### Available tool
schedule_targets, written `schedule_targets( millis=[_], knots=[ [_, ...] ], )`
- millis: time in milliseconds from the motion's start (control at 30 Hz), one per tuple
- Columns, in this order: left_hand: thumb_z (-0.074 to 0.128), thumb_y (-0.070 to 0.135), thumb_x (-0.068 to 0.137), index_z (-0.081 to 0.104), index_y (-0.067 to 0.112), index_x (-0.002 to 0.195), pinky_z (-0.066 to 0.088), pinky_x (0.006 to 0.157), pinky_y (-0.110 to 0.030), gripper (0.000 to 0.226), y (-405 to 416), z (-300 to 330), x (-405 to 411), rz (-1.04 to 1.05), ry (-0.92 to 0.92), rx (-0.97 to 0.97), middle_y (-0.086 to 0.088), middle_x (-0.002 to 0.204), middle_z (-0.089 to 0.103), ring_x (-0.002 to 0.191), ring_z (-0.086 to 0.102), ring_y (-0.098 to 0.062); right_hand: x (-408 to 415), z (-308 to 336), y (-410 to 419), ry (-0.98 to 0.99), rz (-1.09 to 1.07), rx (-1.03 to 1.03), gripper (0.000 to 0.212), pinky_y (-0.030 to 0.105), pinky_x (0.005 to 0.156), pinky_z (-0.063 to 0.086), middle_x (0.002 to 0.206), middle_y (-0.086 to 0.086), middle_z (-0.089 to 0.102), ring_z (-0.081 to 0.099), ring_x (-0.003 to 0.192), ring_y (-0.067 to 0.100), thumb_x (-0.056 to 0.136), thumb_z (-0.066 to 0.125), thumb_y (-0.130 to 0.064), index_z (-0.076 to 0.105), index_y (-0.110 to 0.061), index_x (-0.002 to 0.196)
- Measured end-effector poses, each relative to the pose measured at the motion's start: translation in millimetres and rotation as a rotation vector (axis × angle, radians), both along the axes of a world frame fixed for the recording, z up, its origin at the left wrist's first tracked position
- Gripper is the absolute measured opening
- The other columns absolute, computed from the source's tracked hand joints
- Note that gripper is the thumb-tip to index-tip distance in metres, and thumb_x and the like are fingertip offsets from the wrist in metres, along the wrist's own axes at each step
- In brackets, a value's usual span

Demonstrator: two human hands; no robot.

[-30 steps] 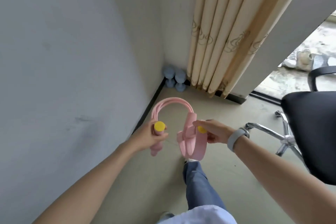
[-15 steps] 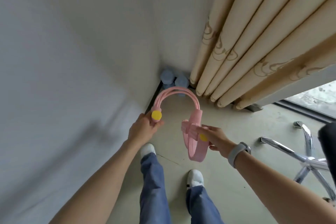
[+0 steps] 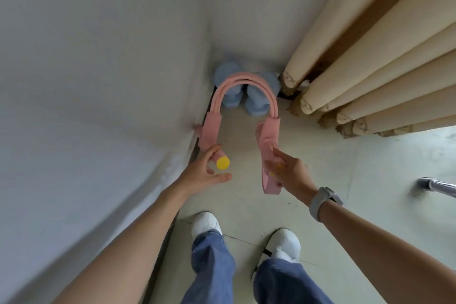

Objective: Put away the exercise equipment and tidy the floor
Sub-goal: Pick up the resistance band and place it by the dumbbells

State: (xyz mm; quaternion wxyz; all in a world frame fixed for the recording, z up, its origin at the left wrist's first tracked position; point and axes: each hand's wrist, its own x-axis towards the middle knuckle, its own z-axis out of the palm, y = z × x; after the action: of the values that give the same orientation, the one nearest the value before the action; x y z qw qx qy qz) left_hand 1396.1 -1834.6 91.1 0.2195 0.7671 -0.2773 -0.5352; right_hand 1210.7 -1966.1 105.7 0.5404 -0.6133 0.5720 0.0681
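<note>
At the bottom of the view two legs in blue jeans (image 3: 214, 264) end in white shoes (image 3: 206, 223) planted on the pale floor (image 3: 328, 173), nearer the corner than half a second ago. Both forearms reach forward from there. The right wrist carries a grey watch (image 3: 320, 202). The right hand (image 3: 290, 171) holds the right arm of the pink thigh trainer (image 3: 246, 84), fingers laid along the pad and thumb tucked around it, so its grip is closed on that pad. The left hand (image 3: 203, 171) has changed: earlier it was wrapped round the left handle, and now its fingers are spread and loosened, only the fingertips touching the handle beside the yellow end cap (image 3: 223, 163); its grip is wide. The trainer is lower and further forward than before, its arch towards the corner and its left pad close against the wall (image 3: 98, 81). Just behind the arch, two pale blue dumbbells (image 3: 228, 96) stand on end in the corner, side by side. To the right hang beige curtain (image 3: 370, 76) folds, their hems at the floor. A chrome chair leg (image 3: 436, 184) shows at the right edge, most of the chair base having left the view.
</note>
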Motion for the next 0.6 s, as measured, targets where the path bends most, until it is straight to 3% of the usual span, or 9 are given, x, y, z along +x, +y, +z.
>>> schedule_targets(
  millis=[133,200,267,400,500,600],
  knots=[
    [0.062,0.034,0.083,0.026,0.043,0.139,0.043,0.088,-0.027,0.066,-2,-76,-22,-0.3,-0.063,-0.035,0.006,0.134,0.05,0.107,0.053,-0.012,-8,-84,13,0.031,0.063,-0.087,0.051,0.027,0.07,0.043,0.094,0.011,0.061,0.055,0.077,0.025,0.085,0.061,-0.031,0.047,-0.027,0.134],
    [0.053,0.032,0.089,0.027,0.045,0.138,0.044,0.092,-0.03,0.056,-7,-104,-34,-0.376,-0.137,-0.077,0.005,0.132,0.054,0.112,0.054,-0.013,-10,-115,10,-0.001,0.08,-0.075,0.054,0.035,0.071,0.051,0.1,0.012,0.062,0.059,0.08,0.028,0.085,0.062,-0.031,0.043,-0.029,0.135],
    [0.049,0.033,0.091,0.035,0.043,0.134,0.044,0.09,-0.028,0.047,-12,-127,-41,-0.428,-0.269,-0.171,0.004,0.127,0.06,0.114,0.057,-0.015,-15,-135,1,-0.084,0.034,-0.022,0.052,0.04,0.063,0.056,0.098,0.011,0.064,0.063,0.074,0.029,0.086,0.06,-0.027,0.041,-0.026,0.134],
    [0.055,0.037,0.086,0.046,0.04,0.123,0.051,0.082,-0.028,0.038,-24,-170,-40,-0.431,-0.412,-0.372,0.002,0.108,0.071,0.1,0.066,-0.022,-39,-155,-32,-0.18,-0.012,0.07,0.033,0.027,0.045,0.042,0.072,0.008,0.062,0.052,0.052,0.019,0.091,0.053,-0.014,0.045,-0.011,0.123],
    [0.051,0.049,0.075,0.044,0.039,0.111,0.058,0.064,-0.038,0.038,-35,-198,-44,-0.547,-0.471,-0.464,-0.006,0.082,0.072,0.074,0.069,-0.029,-61,-164,-53,-0.178,0.062,0.178,0.031,0.024,0.05,0.04,0.074,0.007,0.057,0.047,0.058,0.018,0.088,0.053,-0.017,0.053,-0.017,0.12],
    [0.078,0.036,0.063,0.06,0.025,0.098,0.055,0.055,-0.027,0.041,-54,-217,-52,-0.708,-0.614,-0.625,0.0,0.074,0.065,0.065,0.065,-0.02,-68,-185,-59,-0.208,0.021,0.226,0.026,0.025,0.054,0.038,0.075,0.007,0.051,0.044,0.061,0.016,0.091,0.048,-0.02,0.057,-0.016,0.115]
  ],
)
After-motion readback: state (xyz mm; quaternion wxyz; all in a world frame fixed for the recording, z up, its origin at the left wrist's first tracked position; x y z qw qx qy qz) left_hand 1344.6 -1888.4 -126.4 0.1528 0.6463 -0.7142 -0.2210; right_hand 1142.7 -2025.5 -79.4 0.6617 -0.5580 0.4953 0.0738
